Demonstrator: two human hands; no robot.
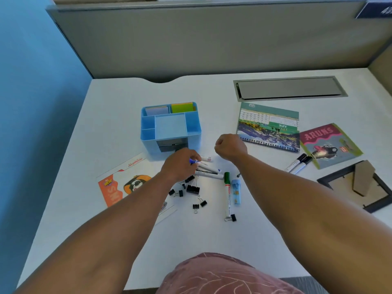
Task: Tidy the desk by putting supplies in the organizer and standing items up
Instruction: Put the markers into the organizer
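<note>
A blue desk organizer (148,132) stands mid-desk with sticky notes in its back compartments. Just in front of it my left hand (180,166) is closed on a blue-capped pen (194,161), lying over a cluster of white markers (209,174). My right hand (230,146) hovers as a closed fist to the right of the organizer, holding nothing that I can see. A green marker (227,192), a small blue case (236,192) and several black binder clips (193,189) lie scattered nearer to me. Two more markers (298,164) lie at right.
A desk calendar (269,128) lies flat at right, with a colourful card (328,145) beside it. A picture frame (360,185) lies face down near the right edge. An orange flyer (121,185) sits under my left forearm. A metal cable hatch (288,89) is set in the desk behind.
</note>
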